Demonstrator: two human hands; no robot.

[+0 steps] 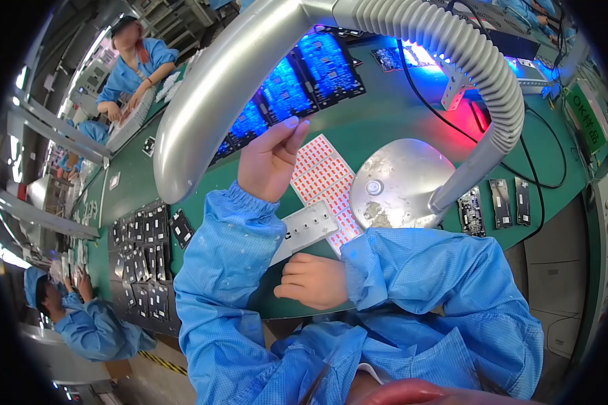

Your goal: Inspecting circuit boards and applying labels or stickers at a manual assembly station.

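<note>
My left hand [269, 162] is raised over the bench, thumb and fingers pinched together; anything between the fingertips is too small to make out. Just beyond it, circuit boards [280, 91] glow under strong blue light. Below and right of that hand lies a white sheet of small red-orange stickers [321, 162]. A pale flat bar with a row of small dark holes or pegs [311, 223] lies across the sheet's lower part. My right hand [312, 281] rests curled at the bench's near edge, below the bar, with nothing visible in its fingers.
A thick silver lamp arm [216, 88] arches over the boards from a round metal base [402, 182]. Black modules [138, 250] cover the left side; several boards [500, 202] lie right. Black cables [439, 115] cross behind. Two people in blue work at left.
</note>
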